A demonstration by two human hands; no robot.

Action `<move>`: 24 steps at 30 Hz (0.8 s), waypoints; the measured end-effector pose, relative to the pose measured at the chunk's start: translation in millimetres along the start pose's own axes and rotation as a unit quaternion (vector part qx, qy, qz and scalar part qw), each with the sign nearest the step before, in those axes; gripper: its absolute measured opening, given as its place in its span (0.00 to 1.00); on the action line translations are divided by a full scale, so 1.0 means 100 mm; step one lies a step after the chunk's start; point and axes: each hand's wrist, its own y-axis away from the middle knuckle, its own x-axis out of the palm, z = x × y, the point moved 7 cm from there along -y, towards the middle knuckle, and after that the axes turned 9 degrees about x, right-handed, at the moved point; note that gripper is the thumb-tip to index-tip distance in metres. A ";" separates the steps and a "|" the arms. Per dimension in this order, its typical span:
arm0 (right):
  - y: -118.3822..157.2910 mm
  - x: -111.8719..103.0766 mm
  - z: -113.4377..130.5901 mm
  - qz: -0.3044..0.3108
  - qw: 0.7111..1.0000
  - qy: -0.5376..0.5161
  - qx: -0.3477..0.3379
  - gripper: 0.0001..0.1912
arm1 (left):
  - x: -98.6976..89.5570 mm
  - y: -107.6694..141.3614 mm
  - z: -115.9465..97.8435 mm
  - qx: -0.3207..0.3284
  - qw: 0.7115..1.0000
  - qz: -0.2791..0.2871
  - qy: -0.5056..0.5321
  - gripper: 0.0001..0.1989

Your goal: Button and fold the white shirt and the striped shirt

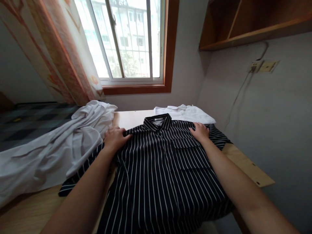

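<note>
A black shirt with white stripes (156, 162) lies front side up over the table, its collar (158, 122) toward the window and its hem hanging past the near edge. My left hand (115, 138) is closed on the cloth at the left shoulder, thumb on top and the other fingers partly hidden. At the right shoulder my right hand (200, 131) pinches the cloth. One sleeve runs out to the left under my forearm, partly covered by a white garment; the other spreads to the right beyond my right hand.
A crumpled white garment (83, 136) lies at left, partly on the table (129, 118). Another white garment (185, 113) lies flat behind the shirt. Beyond are a window (131, 42), a curtain (63, 48), a wall shelf (255, 34) and a cable (235, 100) at right.
</note>
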 end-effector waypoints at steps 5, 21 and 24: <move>0.03 -0.15 0.15 -0.063 0.996 -0.021 -0.053 0.20 | -0.13 -0.02 -0.14 0.096 0.988 -0.039 0.119 0.22; 1.01 -0.13 1.29 0.403 0.773 -0.476 -0.114 0.36 | -0.06 0.50 -1.63 0.028 0.545 0.197 0.814 0.27; 1.10 -0.20 1.31 0.442 0.763 -0.450 -0.140 0.33 | 0.02 0.66 -1.84 0.053 0.529 0.238 0.813 0.35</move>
